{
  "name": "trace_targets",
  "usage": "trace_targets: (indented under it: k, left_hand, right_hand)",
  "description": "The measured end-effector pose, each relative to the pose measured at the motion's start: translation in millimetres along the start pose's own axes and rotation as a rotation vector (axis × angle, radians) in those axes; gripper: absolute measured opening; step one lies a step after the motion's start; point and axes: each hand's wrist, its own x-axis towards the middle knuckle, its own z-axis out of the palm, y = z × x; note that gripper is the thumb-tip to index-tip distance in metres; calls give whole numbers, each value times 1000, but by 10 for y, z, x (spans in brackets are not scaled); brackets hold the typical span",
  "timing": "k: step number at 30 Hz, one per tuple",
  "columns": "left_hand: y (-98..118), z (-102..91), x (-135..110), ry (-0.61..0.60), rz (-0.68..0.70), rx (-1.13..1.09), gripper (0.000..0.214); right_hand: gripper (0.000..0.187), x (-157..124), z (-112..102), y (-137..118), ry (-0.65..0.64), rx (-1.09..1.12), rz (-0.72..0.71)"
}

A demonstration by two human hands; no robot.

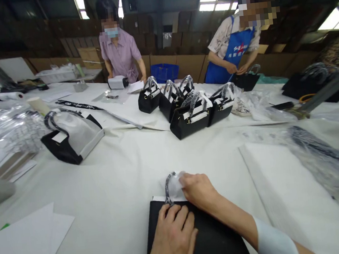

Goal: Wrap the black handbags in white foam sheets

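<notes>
A black handbag (213,241) lies flat on the white table in front of me. My left hand (172,238) rests on its upper part, fingers stretched flat and close together. My right hand (198,190) is closed at the bag's top edge, pinching the white wrapping (174,185) around the bag's handle (167,188), which sticks out toward the far side.
Several black-and-white handbags (191,118) with wrapped handles stand mid-table; another (74,139) lies at the left. Two people work on the far side, one in a blue apron handling a bag (245,80). White sheets (288,195) and plastic film (324,155) lie right, paper (24,243) left.
</notes>
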Motion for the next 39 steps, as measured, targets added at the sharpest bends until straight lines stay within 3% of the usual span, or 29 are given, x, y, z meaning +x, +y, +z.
trace_targets:
  k: [4, 6, 8, 10, 13, 15, 16, 18, 21, 24, 27, 29, 32, 34, 38, 39]
  left_hand:
    - [-7, 8, 18, -34, -4, -52, 31]
    - [-9, 25, 36, -51, -34, -98, 28]
    - [-13, 50, 30, -41, -46, -131, 26]
    - [-32, 71, -1, 17, -52, -172, 22]
    - [-131, 53, -21, 295, -132, -188, 19]
    - [-253, -4, 51, 467, -200, -111, 39]
    - [-324, -43, 116, 494, -219, -56, 54]
    - [-456, -127, 271, 426, -223, 27, 68]
    - [-537, -231, 402, 221, -106, -1, 41]
    - [-450, -266, 258, 34, 218, -65, 29]
    - [-345, -243, -42, 6, 390, -77, 29]
    - [-323, -218, -200, 36, 398, -92, 29]
    - [-340, -193, -294, 67, 407, -67, 28]
    - [-353, -211, -277, 73, 422, -37, 28]
    - [-319, -367, -113, -28, 358, 31, 13]
    - [-292, -413, -46, -52, 326, 58, 19]
  right_hand:
    - [37, 42, -25, 378, 43, 444, 473]
    - [44, 5, -33, 422, 55, 556, 534]
    - [47, -110, -21, 331, 126, 525, 392]
    - [46, -281, 12, 173, 205, 420, 151]
    - [33, -517, 61, -6, 255, 223, -124]
    - [24, -597, 63, -38, 256, 131, -201]
    - [20, -612, 50, -34, 251, 94, -228]
    - [16, -617, 2, -1, 239, 44, -282]
    - [18, -665, -49, 84, 257, 89, -241]
    - [36, -864, 49, 184, 319, 236, -213]
    - [41, -1168, 258, 231, 516, 257, -350]
    - [39, -1345, 359, 217, 601, 213, -405]
    - [38, -1476, 385, 174, 555, 178, -414]
    - [38, -1482, 353, 152, 562, 181, -424]
    - [37, -1401, 292, 134, 547, 189, -428]
    - [37, -1373, 284, 134, 533, 193, -423]
